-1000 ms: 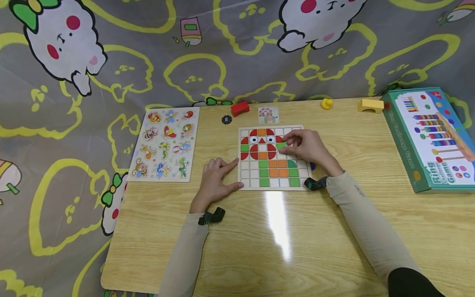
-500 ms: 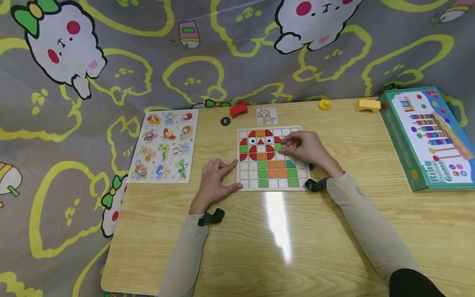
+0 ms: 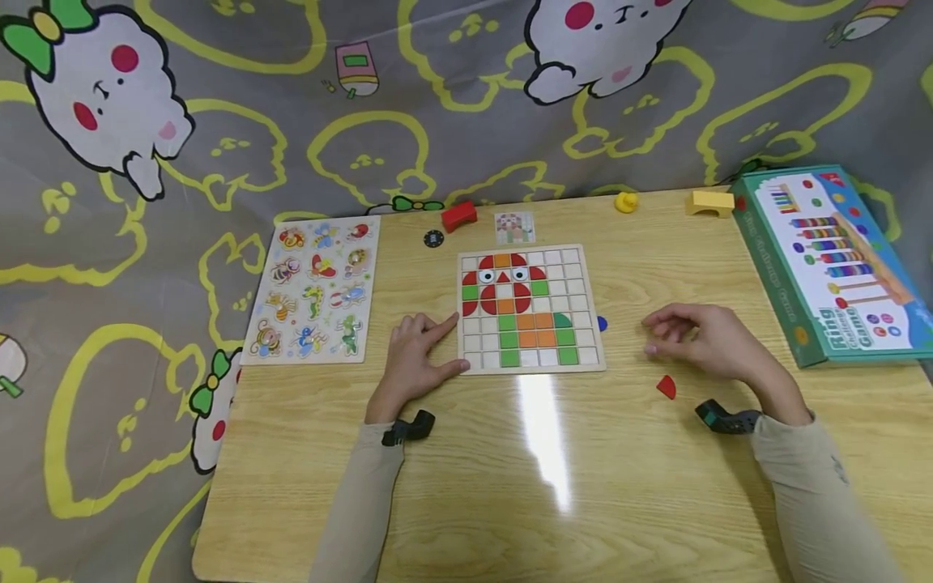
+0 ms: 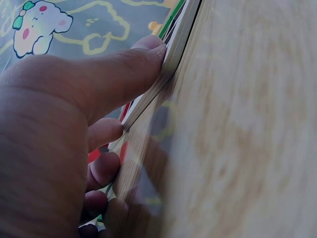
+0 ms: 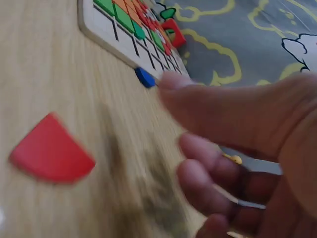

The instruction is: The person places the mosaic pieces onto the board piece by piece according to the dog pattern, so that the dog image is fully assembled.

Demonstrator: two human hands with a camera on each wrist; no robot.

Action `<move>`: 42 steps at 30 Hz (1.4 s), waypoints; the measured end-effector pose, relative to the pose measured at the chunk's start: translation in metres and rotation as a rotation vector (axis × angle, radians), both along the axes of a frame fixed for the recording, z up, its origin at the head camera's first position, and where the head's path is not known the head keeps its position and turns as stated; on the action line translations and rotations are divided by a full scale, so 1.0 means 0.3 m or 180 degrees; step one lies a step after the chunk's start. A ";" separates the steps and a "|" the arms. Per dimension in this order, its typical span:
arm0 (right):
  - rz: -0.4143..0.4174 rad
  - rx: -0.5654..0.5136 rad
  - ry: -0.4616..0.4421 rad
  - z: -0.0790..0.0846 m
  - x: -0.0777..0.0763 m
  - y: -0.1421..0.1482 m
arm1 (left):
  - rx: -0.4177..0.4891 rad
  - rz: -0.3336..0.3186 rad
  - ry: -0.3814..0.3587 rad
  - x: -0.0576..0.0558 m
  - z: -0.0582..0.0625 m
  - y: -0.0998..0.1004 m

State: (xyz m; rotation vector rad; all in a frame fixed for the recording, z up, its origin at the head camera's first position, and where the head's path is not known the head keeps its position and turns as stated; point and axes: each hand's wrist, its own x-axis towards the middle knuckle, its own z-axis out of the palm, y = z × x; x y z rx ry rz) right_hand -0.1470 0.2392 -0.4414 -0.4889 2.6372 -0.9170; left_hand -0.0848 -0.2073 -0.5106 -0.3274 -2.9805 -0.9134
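A wooden grid board lies on the table, partly filled with red, green, orange and white tiles, two of them with eyes. My left hand rests at its left side, thumb and index finger touching the edge; in the left wrist view the thumb lies along the rim. My right hand hovers over the table right of the board, fingers loosely bent and holding nothing. Just below it lies a red quarter-circle tile, large in the right wrist view. A blue tile sits against the board's right edge.
Left of the board lies an insect picture puzzle. Along the back are a black round chip, a red block, a pattern card, a yellow duck and a yellow arch block. A game box stands at right.
My right hand has left the board's upper right cells and moved right and down, uncovering the red quarter-circle tile on the table. The left hand keeps its place at the board's edge.
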 end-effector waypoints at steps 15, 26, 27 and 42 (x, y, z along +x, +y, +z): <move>0.0317 0.0015 0.0401 -0.055 0.137 0.029 | 0.0058 0.0055 0.0025 0.005 -0.016 -0.022; 0.0120 0.0242 0.0714 -0.075 0.107 -0.022 | 0.0049 0.0030 0.0018 0.000 -0.013 -0.019; 0.0085 0.0206 0.0720 -0.076 0.104 -0.029 | 0.0051 0.0026 0.0017 0.000 -0.012 -0.018; -0.0462 -0.0978 0.0286 -0.052 -0.038 -0.197 | 0.0028 0.0015 -0.0005 -0.004 -0.008 -0.009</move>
